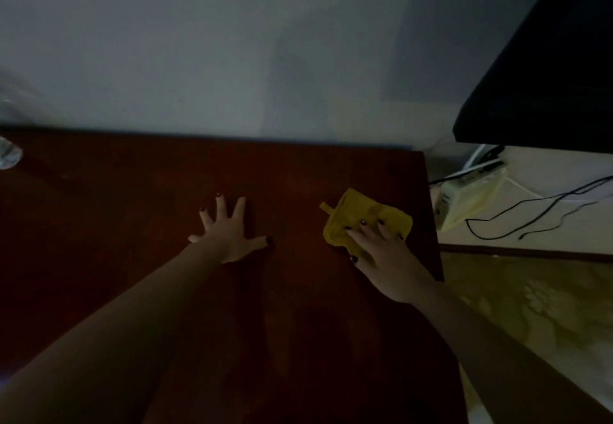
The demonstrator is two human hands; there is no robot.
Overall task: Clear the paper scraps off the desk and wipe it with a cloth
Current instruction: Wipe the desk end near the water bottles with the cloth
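Right hand point(381, 251) presses yellow cloth point(366, 219) flat near desk point(132, 208) edge; left hand point(229, 231) splayed, released, on bare wood.

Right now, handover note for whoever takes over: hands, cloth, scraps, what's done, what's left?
Left hand: flat on the desk, fingers spread, holding nothing.
Right hand: fingers straight, pressing the yellow cloth onto the desk near its right edge.
Done: no paper scraps show on the part of the desk in view; wiping looks under way.
Left: probably the rest of the surface. Check the pale thing at the far left edge, too dim to identify.
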